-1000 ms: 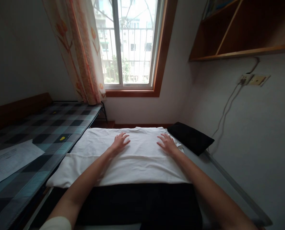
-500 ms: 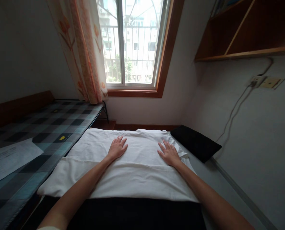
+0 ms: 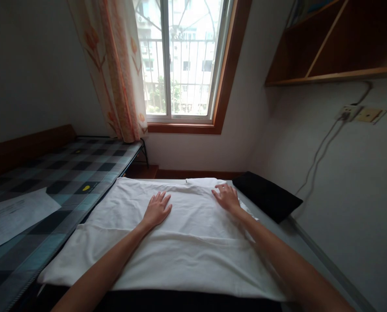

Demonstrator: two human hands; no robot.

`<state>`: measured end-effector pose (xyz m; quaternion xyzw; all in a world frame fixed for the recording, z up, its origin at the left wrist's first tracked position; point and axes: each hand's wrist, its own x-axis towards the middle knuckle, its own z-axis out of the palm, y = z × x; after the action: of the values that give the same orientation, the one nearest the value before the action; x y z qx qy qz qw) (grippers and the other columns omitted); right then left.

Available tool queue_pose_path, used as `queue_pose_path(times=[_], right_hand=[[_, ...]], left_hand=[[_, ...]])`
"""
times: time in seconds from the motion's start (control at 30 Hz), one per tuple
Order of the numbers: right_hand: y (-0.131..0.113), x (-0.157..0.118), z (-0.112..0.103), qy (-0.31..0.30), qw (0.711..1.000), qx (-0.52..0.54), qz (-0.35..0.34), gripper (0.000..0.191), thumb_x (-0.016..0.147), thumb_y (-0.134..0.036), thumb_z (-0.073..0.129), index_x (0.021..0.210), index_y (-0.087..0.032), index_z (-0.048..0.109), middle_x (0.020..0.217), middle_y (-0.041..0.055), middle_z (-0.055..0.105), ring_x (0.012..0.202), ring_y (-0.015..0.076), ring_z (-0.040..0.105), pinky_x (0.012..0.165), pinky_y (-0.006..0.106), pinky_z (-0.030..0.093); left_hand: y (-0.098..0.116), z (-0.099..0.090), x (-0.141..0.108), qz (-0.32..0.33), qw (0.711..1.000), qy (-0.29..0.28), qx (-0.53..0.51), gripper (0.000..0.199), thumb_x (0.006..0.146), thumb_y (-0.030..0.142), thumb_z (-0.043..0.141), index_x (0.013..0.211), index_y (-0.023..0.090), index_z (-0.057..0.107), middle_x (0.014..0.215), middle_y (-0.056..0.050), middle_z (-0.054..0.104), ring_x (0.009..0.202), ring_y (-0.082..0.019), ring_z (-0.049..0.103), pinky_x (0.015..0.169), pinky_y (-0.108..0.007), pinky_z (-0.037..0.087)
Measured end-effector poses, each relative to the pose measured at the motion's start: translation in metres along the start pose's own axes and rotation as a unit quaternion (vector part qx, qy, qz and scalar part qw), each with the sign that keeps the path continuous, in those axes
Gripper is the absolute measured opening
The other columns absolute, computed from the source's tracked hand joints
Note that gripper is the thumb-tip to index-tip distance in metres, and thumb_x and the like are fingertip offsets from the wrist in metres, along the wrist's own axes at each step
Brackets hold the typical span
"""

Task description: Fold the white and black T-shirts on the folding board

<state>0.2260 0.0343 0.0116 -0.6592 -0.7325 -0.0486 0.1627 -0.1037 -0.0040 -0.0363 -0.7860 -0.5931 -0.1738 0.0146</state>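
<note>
A white shirt (image 3: pixel 180 255) lies spread across the table, lightly wrinkled, with a folded-over layer along its near part. My left hand (image 3: pixel 157 209) rests flat on its middle, fingers spread. Over the far right part of the shirt is my right hand (image 3: pixel 226 197), its fingers apart and slightly bent. I cannot tell whether the right fingertips touch the fabric. Neither hand holds anything. A folded black cloth item (image 3: pixel 267 195) lies just right of the shirt, beside the wall.
To the left stands a bed with a checked mattress (image 3: pixel 105 167) and a sheet of paper (image 3: pixel 21 216) on it. A curtain (image 3: pixel 115 78) hangs by the window (image 3: pixel 183 78). Wooden shelves (image 3: pixel 330 47) and a wall socket (image 3: pixel 349 112) with a cord are at right.
My right hand has moved a little toward the shirt's far edge and its fingers have bent. The shirt's near edge sits lower in view. My left hand stays flat.
</note>
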Motion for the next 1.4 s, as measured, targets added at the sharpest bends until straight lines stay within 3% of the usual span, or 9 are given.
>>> queue_pose_path(times=[0.07,0.23,0.63,0.73,0.87,1.0,1.17,1.3,1.4], right_hand=[[0.005,0.033,0.000,-0.011,0.999,0.009,0.043,0.043,0.094,-0.049,0.036,0.119,-0.023,0.059,0.121,0.0125,0.057,0.113,0.0274,0.051,0.096,0.041,0.035],[0.026,0.091,0.011,-0.142,0.981,0.016,0.133,0.057,0.093,-0.055,0.031,0.133,-0.020,0.050,0.131,0.0185,0.052,0.122,0.0331,0.047,0.096,0.046,0.034],[0.032,0.141,0.043,-0.243,0.946,0.041,0.209,0.067,0.086,-0.069,0.031,0.125,-0.023,0.061,0.134,0.0173,0.055,0.128,0.0394,0.042,0.104,0.061,0.020],[0.026,0.147,0.051,-0.229,0.943,0.053,0.235,0.057,0.086,-0.060,0.042,0.120,-0.020,0.064,0.130,0.0189,0.057,0.127,0.0399,0.043,0.104,0.062,0.019],[0.017,0.148,0.058,-0.181,0.946,0.089,0.254,0.033,0.083,-0.031,0.053,0.111,-0.022,0.068,0.119,0.0153,0.064,0.117,0.0349,0.053,0.101,0.055,0.028],[0.012,0.148,0.057,-0.103,0.953,0.138,0.248,0.041,0.077,-0.013,0.053,0.114,-0.023,0.066,0.117,0.0128,0.065,0.115,0.0292,0.055,0.100,0.047,0.034],[0.008,0.149,0.039,-0.036,0.952,0.205,0.225,0.040,0.071,-0.011,0.052,0.106,-0.021,0.068,0.105,0.0105,0.070,0.103,0.0279,0.061,0.094,0.047,0.040],[0.004,0.142,0.011,0.003,0.950,0.263,0.166,0.039,0.069,-0.015,0.052,0.104,-0.019,0.069,0.107,0.0088,0.069,0.098,0.0235,0.063,0.086,0.036,0.047],[0.003,0.114,-0.013,0.020,0.938,0.346,0.023,0.033,0.070,-0.019,0.052,0.097,-0.018,0.071,0.103,0.0075,0.070,0.095,0.0209,0.063,0.085,0.031,0.047]], left_hand=[[-0.001,0.000,0.000,0.002,1.000,0.002,-0.002,0.046,0.093,0.041,0.042,0.134,0.024,0.051,0.146,-0.009,0.043,0.137,-0.030,0.034,0.113,-0.048,0.025],[-0.003,0.001,0.001,0.006,1.000,0.000,-0.005,0.046,0.093,0.042,0.042,0.134,0.024,0.051,0.146,-0.009,0.043,0.137,-0.029,0.034,0.113,-0.047,0.025],[-0.001,0.001,0.001,0.000,1.000,0.008,-0.006,0.043,0.091,0.039,0.046,0.132,0.025,0.052,0.145,-0.008,0.045,0.135,-0.028,0.036,0.113,-0.047,0.026],[-0.001,0.001,0.001,-0.002,1.000,0.011,-0.011,0.043,0.091,0.039,0.047,0.131,0.025,0.052,0.144,-0.007,0.045,0.135,-0.028,0.036,0.113,-0.048,0.026],[-0.001,0.000,0.002,-0.004,1.000,0.014,-0.024,0.042,0.090,0.039,0.049,0.130,0.026,0.053,0.143,-0.008,0.046,0.134,-0.029,0.037,0.112,-0.049,0.026],[0.000,-0.001,0.002,-0.003,0.999,0.015,-0.033,0.042,0.090,0.038,0.051,0.130,0.026,0.053,0.142,-0.008,0.047,0.134,-0.029,0.037,0.112,-0.049,0.025],[-0.001,-0.001,0.002,-0.003,0.999,0.021,-0.036,0.041,0.089,0.039,0.051,0.128,0.026,0.054,0.141,-0.008,0.048,0.133,-0.029,0.038,0.111,-0.049,0.026],[-0.001,-0.002,0.003,-0.006,0.999,0.023,-0.035,0.041,0.088,0.040,0.053,0.127,0.026,0.055,0.140,-0.007,0.049,0.132,-0.028,0.039,0.110,-0.048,0.027],[0.000,-0.004,0.004,-0.006,0.999,0.025,-0.038,0.041,0.087,0.039,0.054,0.126,0.026,0.056,0.140,-0.008,0.050,0.131,-0.028,0.040,0.110,-0.047,0.028]])
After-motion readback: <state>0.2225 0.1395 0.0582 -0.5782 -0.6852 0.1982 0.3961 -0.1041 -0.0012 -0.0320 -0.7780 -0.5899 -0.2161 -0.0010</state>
